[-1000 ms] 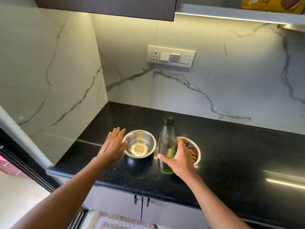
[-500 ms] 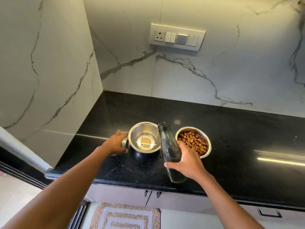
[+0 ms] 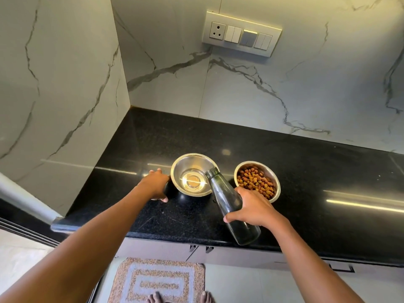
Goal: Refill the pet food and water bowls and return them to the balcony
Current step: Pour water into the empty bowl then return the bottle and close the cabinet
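steel bowl (image 3: 193, 174) holds shallow clear water.

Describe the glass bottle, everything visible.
The glass bottle is dark, tinted, see-through glass with a narrow threaded neck and no cap on. It is tilted, its mouth over the rim of the steel bowl that holds a little clear water, its base out past the black counter edge. The right hand grips its body; nothing else visibly touches it. No pouring stream is visible.

The counter (image 3: 306, 171) lies bare behind and right of the two bowls (image 3: 192, 173), walled by marble (image 3: 284, 95).
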Demonstrator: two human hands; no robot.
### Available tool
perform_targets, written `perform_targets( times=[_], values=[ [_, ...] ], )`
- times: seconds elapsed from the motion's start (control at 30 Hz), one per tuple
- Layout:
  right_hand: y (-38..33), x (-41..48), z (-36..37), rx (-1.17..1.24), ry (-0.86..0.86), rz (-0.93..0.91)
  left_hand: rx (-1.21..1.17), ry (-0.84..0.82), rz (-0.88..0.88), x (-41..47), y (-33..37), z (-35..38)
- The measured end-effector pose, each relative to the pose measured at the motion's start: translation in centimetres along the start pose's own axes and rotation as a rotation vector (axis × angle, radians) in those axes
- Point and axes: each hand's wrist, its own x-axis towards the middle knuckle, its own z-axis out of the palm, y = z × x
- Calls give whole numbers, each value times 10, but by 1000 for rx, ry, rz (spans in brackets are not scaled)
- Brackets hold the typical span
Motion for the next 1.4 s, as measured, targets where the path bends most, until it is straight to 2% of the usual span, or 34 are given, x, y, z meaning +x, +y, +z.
perform_targets(
  times=[0.53, 1.4],
  values=[
    [-6, 9, -2, -25, -111, -4, 2, 12, 17, -5, 2, -4],
    [-8, -1, 0, -41, -106, 3, 39, -5, 73, -15, -3, -10]
  ],
)
